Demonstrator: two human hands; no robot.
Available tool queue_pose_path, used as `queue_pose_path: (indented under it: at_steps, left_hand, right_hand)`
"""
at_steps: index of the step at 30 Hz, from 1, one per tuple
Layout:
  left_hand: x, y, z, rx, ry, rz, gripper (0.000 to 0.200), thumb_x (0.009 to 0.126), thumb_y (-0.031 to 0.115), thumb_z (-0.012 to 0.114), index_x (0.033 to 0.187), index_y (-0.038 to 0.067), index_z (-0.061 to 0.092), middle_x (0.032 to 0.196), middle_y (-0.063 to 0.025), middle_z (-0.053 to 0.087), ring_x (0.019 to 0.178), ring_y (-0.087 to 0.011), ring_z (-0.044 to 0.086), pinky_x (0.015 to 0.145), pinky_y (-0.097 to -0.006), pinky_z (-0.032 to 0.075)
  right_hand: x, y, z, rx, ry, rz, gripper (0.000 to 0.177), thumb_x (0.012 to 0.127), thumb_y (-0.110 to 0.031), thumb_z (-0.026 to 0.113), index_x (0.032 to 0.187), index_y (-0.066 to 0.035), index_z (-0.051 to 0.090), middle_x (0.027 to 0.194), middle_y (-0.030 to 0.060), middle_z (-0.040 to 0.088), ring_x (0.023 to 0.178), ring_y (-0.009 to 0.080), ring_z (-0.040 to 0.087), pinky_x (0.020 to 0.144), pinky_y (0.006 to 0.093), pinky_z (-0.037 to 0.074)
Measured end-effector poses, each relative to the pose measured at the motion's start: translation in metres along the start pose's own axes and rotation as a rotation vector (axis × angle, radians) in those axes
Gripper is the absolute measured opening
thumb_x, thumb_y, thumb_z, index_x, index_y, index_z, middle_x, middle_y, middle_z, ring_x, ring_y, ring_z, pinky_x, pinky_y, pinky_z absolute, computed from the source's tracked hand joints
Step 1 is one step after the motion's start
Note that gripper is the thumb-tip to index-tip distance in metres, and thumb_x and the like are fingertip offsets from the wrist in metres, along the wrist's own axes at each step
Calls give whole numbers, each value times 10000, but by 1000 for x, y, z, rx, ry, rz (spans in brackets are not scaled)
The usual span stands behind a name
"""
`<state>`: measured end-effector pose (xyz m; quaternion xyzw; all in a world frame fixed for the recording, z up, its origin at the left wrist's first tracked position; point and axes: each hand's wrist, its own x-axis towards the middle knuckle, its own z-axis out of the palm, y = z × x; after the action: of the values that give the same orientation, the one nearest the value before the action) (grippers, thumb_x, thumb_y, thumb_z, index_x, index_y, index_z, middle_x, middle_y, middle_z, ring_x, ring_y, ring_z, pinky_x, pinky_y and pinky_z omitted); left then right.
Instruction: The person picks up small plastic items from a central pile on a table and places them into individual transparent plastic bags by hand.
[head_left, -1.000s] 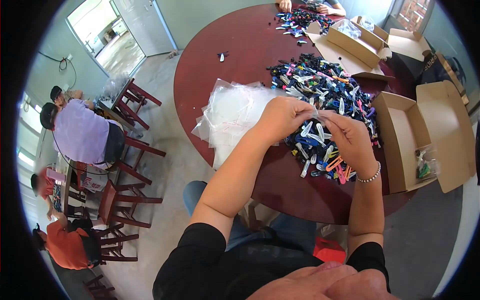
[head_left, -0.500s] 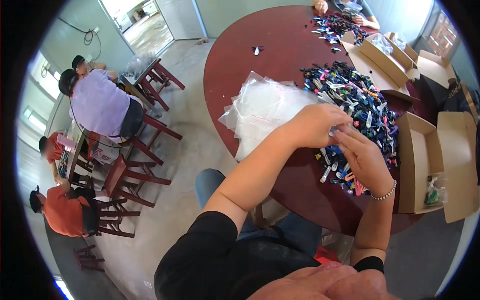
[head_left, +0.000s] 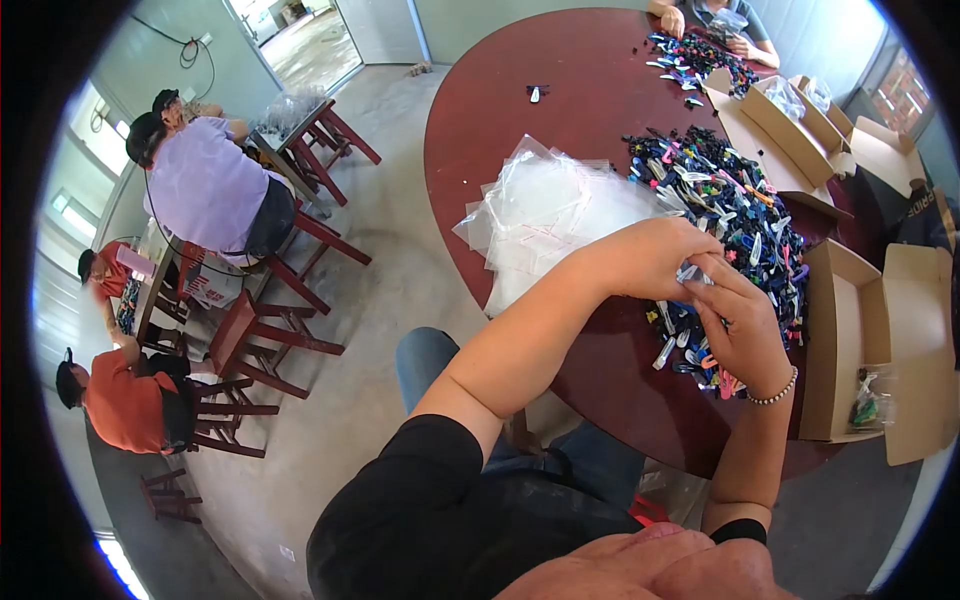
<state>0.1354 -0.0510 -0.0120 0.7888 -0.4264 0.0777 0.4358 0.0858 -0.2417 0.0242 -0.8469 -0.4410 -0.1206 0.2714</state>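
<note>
My left hand (head_left: 652,258) reaches over the edge of a pile of hair clips (head_left: 715,190) in many colours. My right hand (head_left: 742,325), with a beaded bracelet at the wrist, meets it at the fingertips. Between them shows a small piece of clear plastic (head_left: 688,272), perhaps part of a bag; its full shape is hidden by my fingers. Both hands are closed around this spot. A stack of clear plastic bags (head_left: 545,200) lies beside my left forearm, on the dark red table (head_left: 480,110).
An open cardboard box (head_left: 835,330) with a small filled bag (head_left: 868,405) stands at the right. More boxes (head_left: 790,130) lie behind the pile. Across the table, a person's hands (head_left: 738,45) are at another clip pile (head_left: 700,62). Several people sit on stools at the left.
My hands stay together over the pile's edge, with slightly shifted fingers, and more of the clear plastic shows between them. The whole view has shifted a little.
</note>
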Motion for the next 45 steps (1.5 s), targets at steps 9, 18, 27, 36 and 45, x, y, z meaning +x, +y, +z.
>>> queue_pose_path:
  at_steps: [9, 18, 27, 36, 45]
  left_hand:
    - [0, 7, -3, -128, -19, -75, 375, 695, 99, 731, 1050, 38, 627, 968, -141, 663, 912, -311, 628, 803, -370, 487]
    - [1, 3, 0, -201, 4, -76, 365, 724, 104, 723, 1072, 48, 629, 989, -111, 677, 893, -239, 645, 771, -334, 498]
    - [-1, -10, 7, -117, 60, 25, 331, 668, 146, 718, 983, 54, 671, 867, -140, 679, 820, -311, 658, 726, -377, 512]
    - [0, -21, 17, 44, 106, -21, 240, 653, 183, 688, 874, 91, 710, 789, -124, 678, 767, -340, 645, 671, -424, 505]
    - [3, -20, 11, 11, 61, -39, 268, 692, 111, 675, 954, 55, 688, 847, -137, 682, 820, -322, 653, 727, -395, 507]
  right_hand:
    - [-2, 2, -3, 26, 2, 42, 225, 850, 52, 564, 1063, 30, 634, 1207, 206, 606, 1104, 348, 607, 929, 369, 492]
    - [-5, 2, -3, -33, 49, -9, 231, 848, 33, 582, 1072, 26, 636, 1199, 196, 614, 1097, 340, 612, 912, 368, 500]
    - [-3, 2, 4, 25, 16, 117, 226, 881, -8, 591, 1099, 39, 627, 1108, 220, 645, 1049, 358, 624, 896, 381, 491]
    - [-3, 13, 13, 37, -88, 99, 280, 926, 38, 469, 1178, 74, 585, 1226, 221, 599, 1172, 334, 566, 1005, 374, 410]
    - [0, 9, 10, 18, -20, 113, 253, 873, 10, 586, 1122, 33, 624, 1123, 216, 646, 1076, 346, 622, 915, 361, 483]
